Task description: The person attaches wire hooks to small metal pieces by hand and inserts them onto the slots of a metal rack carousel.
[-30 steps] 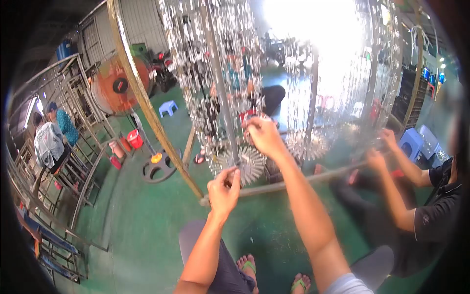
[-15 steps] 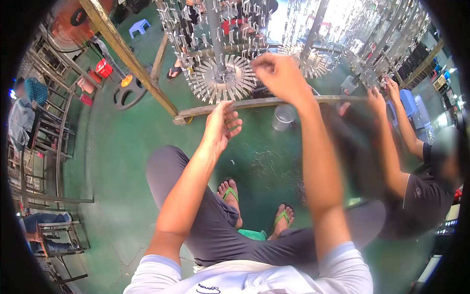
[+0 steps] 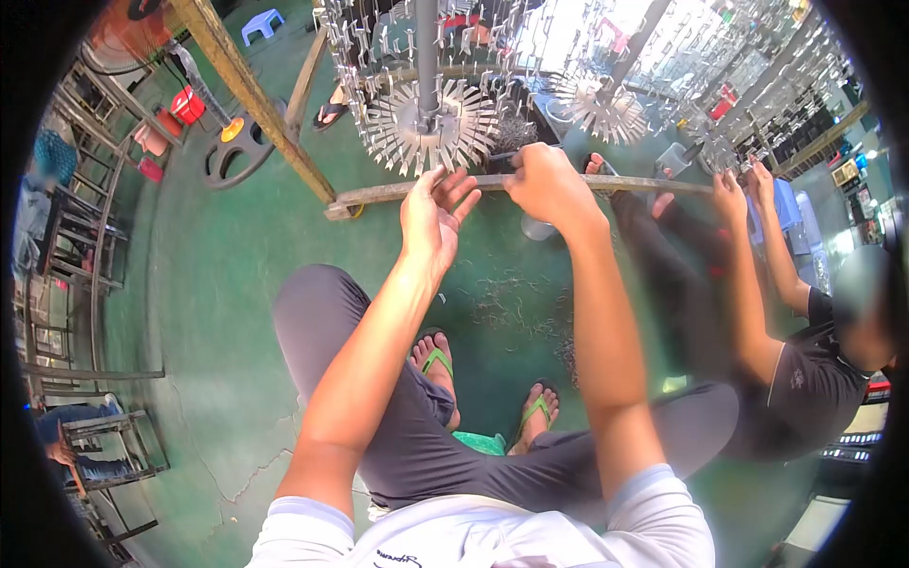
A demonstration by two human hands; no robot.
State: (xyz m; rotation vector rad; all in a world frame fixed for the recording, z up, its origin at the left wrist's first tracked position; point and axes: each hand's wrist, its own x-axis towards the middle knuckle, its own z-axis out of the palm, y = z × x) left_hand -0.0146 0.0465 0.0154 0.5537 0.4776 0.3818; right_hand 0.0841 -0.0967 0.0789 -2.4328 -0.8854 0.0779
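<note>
My left hand (image 3: 436, 216) is just below the slotted metal disc (image 3: 402, 123), palm partly turned up and fingers apart, with nothing visible in it. Fingers curled, my right hand (image 3: 551, 185) is over the wooden bar (image 3: 379, 192), right of the disc; what it holds, if anything, is hidden. The disc sits on a grey upright pole (image 3: 427, 57), ringed by hanging strands of small shiny metal pieces. Behind my right hand, a clear container (image 3: 536, 228) is partly covered.
A co-worker (image 3: 805, 388) sits at the right, hands at another set of strands. A second disc (image 3: 606, 112) stands behind. A slanted wooden post (image 3: 241, 85), red bucket (image 3: 188, 105) and blue stool (image 3: 262, 26) are at the left. Small metal bits (image 3: 516, 301) lie on the floor.
The view has tilted down, showing my lap and feet. My left hand has opened from a pinch. My right hand has come lower, from beside the strands to over the bar.
</note>
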